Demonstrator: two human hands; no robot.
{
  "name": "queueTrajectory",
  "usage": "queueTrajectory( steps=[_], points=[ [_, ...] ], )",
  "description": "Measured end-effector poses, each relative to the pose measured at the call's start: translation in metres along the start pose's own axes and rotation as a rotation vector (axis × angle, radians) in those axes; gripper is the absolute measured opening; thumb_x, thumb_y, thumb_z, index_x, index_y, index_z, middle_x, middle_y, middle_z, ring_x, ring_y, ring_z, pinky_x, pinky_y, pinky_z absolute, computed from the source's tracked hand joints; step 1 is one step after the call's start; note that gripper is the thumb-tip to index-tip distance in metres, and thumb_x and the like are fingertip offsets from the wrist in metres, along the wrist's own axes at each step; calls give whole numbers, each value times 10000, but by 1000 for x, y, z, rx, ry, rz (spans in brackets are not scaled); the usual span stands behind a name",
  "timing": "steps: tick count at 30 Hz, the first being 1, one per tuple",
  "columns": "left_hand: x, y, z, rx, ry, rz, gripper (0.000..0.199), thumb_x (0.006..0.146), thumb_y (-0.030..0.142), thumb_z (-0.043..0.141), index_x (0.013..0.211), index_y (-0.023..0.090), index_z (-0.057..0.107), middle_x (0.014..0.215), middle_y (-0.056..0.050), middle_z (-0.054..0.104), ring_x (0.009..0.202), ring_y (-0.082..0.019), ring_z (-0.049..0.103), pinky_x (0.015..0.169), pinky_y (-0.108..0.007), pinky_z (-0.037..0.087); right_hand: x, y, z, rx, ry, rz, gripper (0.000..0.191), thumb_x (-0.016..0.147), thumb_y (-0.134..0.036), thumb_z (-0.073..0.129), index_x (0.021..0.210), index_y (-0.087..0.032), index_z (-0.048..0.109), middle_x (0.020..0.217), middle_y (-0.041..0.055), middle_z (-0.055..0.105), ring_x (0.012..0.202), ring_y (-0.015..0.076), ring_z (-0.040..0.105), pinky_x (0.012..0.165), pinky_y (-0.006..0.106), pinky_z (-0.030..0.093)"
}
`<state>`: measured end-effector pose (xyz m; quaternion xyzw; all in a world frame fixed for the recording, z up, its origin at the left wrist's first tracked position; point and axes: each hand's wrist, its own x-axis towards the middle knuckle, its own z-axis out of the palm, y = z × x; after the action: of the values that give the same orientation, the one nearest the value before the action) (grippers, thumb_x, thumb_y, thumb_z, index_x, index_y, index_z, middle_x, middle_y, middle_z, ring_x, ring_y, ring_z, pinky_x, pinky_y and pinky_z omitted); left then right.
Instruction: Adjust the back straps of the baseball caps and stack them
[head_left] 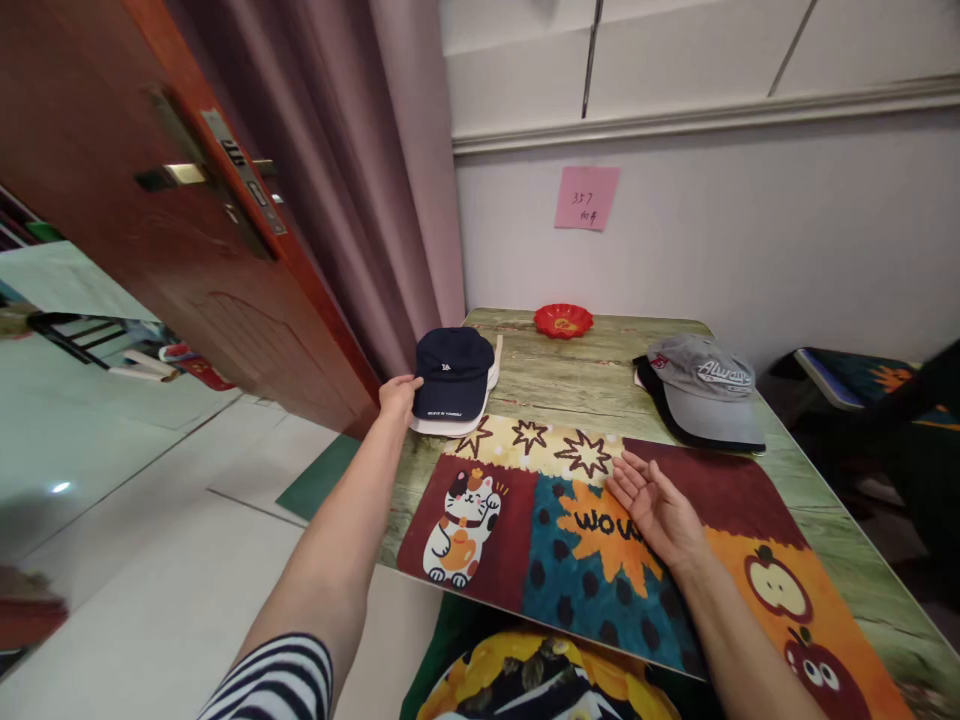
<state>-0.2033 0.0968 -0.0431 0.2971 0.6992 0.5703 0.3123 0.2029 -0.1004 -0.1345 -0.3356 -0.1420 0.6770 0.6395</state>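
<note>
At the table's left end a navy baseball cap [454,365] with small white lettering on its brim sits over a white cap [442,427], of which only the rim shows. My left hand [401,393] is closed at the navy cap's left side, fingertips pressed to its edge. My right hand [660,503] hovers palm up over the colourful mat [525,545], fingers stretched out and holding nothing. To the right, a grey cap [701,375] with white lettering rests on top of a black cap [675,422].
A red scalloped dish [563,320] stands at the back of the wood-patterned table [600,375]. On the wall is a pink note [587,198]. Left of the table are a purple curtain [360,170] and an open brown door [247,300]. A patterned stool seat [540,675] shows below the front edge.
</note>
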Motion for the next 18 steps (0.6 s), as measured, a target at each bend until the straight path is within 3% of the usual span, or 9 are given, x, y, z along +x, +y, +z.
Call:
queueTrajectory(
  steps=[2,4,6,8,12,16,18],
  points=[
    [-3,8,2,87,54,65,304,714,143,746,1008,120,673,1110,-154,695,1113,-289,655,1013,-439,493,0,1,-1,12,7,-4,268,919,-405,684,1109,-220,718,1046,56,774,1009,175,736,1035,364,571],
    [-13,13,6,201,101,194,432,770,247,742,1180,153,644,1374,-176,586,1341,-319,516,1151,-470,370,-1,2,-1,21,19,-5,261,912,-395,694,1102,-217,719,1031,60,777,989,175,741,1021,364,580],
    [-30,13,12,405,87,379,603,831,424,704,1359,175,553,1494,-183,494,1429,-336,421,1200,-503,291,-1,2,0,22,29,-2,244,913,-387,693,1092,-222,722,1018,58,779,975,172,743,1007,358,588],
    [-47,6,20,672,-6,509,846,819,607,669,1484,141,432,1509,-233,475,1426,-386,419,1186,-570,290,-1,2,2,17,38,-3,232,914,-378,692,1084,-224,725,1009,57,780,967,171,744,995,353,594],
    [-57,-10,28,1000,-172,532,1200,700,720,714,1589,78,225,1591,-302,338,1475,-444,330,1154,-634,311,-1,4,3,13,49,-24,233,900,-365,709,1077,-214,730,1007,60,780,959,169,742,977,338,601],
    [-47,-10,25,1065,-266,502,1230,720,710,700,1608,59,152,1622,-300,280,1508,-421,282,1157,-635,314,-2,6,4,-8,54,-63,226,887,-365,731,1060,-219,733,1026,58,779,977,174,737,980,345,596],
    [-52,-6,27,1065,-211,501,1244,724,693,709,1605,34,130,1611,-332,273,1509,-445,265,1165,-690,240,-3,6,8,-24,52,-73,231,881,-375,740,1045,-213,736,1033,62,779,971,173,737,969,338,597]
  ],
)
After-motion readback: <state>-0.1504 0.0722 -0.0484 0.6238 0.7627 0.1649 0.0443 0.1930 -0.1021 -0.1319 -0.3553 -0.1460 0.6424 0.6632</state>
